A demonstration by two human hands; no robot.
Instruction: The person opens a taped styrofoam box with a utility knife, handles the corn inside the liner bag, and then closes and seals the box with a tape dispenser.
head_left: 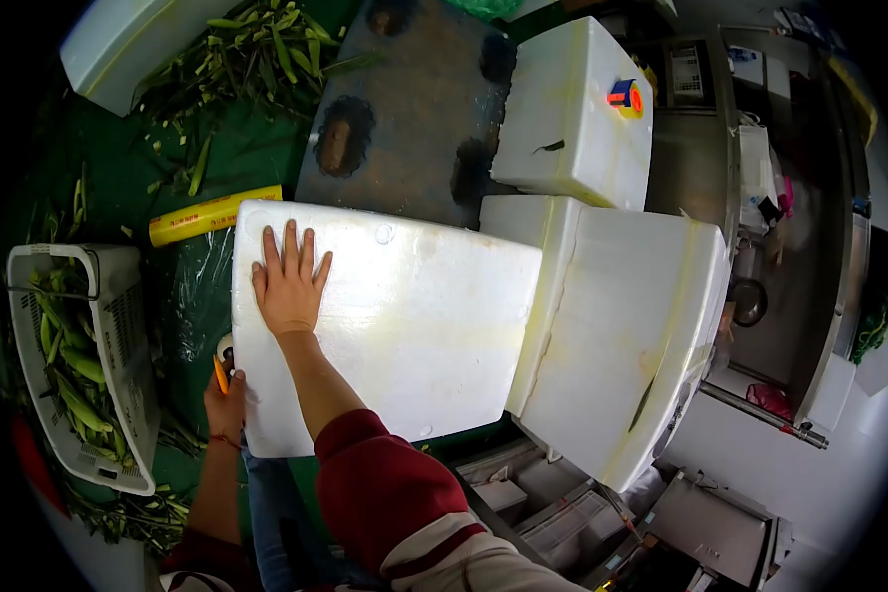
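Note:
My right hand (294, 281) lies flat with its fingers spread on the top of a white foam box (414, 326). Low at the left edge of that box, my left hand (225, 403) is closed around something orange (221, 375), perhaps a tape dispenser, which the fingers and the box partly hide. A yellow roll of film (215, 215) lies just beyond the box's far left corner, with clear plastic spread below it.
A white crate (133, 365) of green pods or husks stands at the left. More foam boxes (612, 326) are at the right, one (572, 118) bearing a tape roll (626, 99). Green leaves (257, 59) lie on the green surface (118, 158) beside a dark board (414, 109).

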